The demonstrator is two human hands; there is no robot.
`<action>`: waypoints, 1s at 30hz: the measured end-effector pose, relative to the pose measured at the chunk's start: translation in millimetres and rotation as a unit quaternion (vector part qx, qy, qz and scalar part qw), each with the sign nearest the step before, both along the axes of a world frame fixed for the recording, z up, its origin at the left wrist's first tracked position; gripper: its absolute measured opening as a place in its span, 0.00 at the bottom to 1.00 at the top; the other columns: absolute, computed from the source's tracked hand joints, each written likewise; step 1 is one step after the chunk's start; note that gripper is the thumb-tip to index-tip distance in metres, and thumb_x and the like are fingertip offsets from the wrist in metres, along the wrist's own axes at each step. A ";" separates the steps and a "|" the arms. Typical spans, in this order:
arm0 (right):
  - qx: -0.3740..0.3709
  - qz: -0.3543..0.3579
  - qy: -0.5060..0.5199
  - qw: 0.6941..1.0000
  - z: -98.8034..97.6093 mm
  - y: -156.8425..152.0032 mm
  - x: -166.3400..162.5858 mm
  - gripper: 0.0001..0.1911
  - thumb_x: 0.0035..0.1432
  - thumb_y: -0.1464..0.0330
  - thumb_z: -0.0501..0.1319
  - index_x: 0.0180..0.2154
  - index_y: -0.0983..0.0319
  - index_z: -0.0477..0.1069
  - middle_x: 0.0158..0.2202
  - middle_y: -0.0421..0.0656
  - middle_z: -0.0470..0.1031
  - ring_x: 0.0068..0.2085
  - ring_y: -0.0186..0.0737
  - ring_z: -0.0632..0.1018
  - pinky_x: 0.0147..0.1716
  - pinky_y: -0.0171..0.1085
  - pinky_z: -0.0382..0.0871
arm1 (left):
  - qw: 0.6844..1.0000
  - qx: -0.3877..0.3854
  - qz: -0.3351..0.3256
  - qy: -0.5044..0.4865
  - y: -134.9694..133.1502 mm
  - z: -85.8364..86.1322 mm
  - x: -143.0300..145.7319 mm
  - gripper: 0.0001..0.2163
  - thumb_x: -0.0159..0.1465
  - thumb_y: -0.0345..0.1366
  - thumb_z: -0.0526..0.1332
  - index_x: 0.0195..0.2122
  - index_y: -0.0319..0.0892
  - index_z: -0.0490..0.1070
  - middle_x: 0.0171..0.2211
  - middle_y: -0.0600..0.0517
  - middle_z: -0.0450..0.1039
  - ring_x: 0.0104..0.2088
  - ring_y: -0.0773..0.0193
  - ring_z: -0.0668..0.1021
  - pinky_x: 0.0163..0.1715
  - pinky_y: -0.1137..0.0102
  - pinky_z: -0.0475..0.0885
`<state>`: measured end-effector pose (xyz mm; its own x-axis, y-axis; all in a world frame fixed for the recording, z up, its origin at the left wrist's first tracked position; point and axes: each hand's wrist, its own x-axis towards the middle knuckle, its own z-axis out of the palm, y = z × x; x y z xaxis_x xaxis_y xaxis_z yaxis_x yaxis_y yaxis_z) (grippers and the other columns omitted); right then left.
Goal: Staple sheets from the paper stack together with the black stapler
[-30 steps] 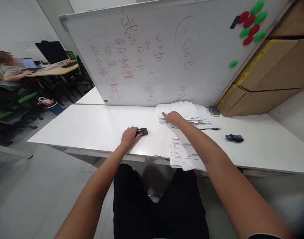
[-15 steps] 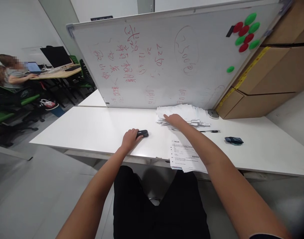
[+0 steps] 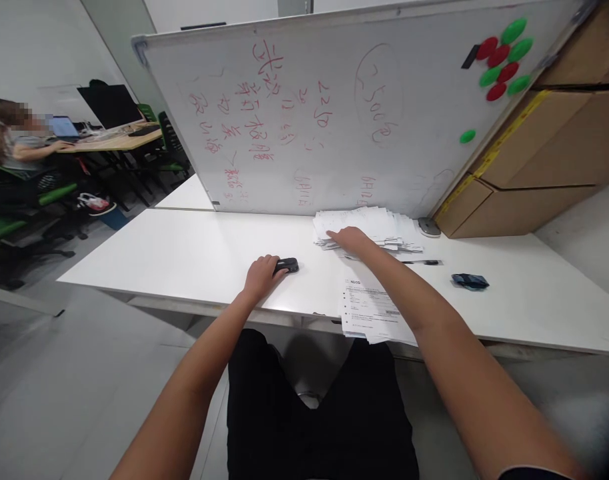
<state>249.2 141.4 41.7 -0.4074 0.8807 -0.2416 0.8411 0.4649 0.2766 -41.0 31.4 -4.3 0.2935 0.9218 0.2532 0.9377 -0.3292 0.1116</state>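
My left hand (image 3: 262,276) is closed around the rear end of a small black stapler (image 3: 287,265), which lies on the white desk. Only the stapler's front part shows past my fingers. On the untidy pile of white papers (image 3: 374,227) at the foot of the whiteboard, my right hand (image 3: 352,241) rests palm down with the index finger stretched out; its other fingers are mostly hidden. Beneath my right forearm lies a second stack of printed sheets (image 3: 367,313), jutting over the desk's front edge.
A black pen (image 3: 427,263) and a dark crumpled packet (image 3: 470,281) lie right of my right arm. A grey mouse (image 3: 428,227) sits beside the pile. The whiteboard (image 3: 264,180) with red writing stands behind, cardboard boxes (image 3: 539,207) at right. A person (image 3: 32,150) sits at a far desk.
The view has shifted slightly. Both hands stay in the same places, the left on the stapler and the right on the paper pile.
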 end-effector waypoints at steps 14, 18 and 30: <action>0.169 -0.116 0.161 0.965 -15.9 -24.2 -3.2 0.21 0.56 0.81 0.53 0.52 0.71 0.65 0.34 0.53 0.75 0.34 0.44 0.76 0.32 0.35 0.61 | 0.999 0.029 0.035 -0.009 2.0 -5.4 -3.4 0.16 0.67 0.48 0.53 0.44 0.41 0.68 0.38 0.46 0.72 0.39 0.56 0.72 0.35 0.66 0.62; 0.265 -0.179 0.368 0.873 18.2 -51.6 8.1 0.16 0.67 0.69 0.45 0.46 0.66 0.69 0.29 0.45 0.74 0.30 0.39 0.73 0.29 0.34 0.61 | 0.996 0.041 0.082 -0.015 -0.8 -5.2 -3.7 0.16 0.67 0.48 0.52 0.43 0.40 0.68 0.38 0.44 0.73 0.40 0.55 0.73 0.36 0.65 0.62; 0.260 -0.276 0.909 0.173 -2.1 -297.7 13.4 0.19 0.53 0.55 0.65 0.38 0.62 0.70 0.34 0.41 0.77 0.40 0.38 0.78 0.45 0.42 0.72 | 0.929 0.104 -0.051 -0.352 -45.3 7.0 33.0 0.29 0.63 0.58 0.50 0.53 0.37 0.66 0.56 0.36 0.65 0.60 0.45 0.63 0.59 0.50 0.55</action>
<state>262.6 -156.2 39.6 0.7873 0.6165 0.0143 -0.3657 0.4855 -0.7941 -8.0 -13.8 2.6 0.0702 0.8081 0.5848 0.6195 -0.4948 0.6094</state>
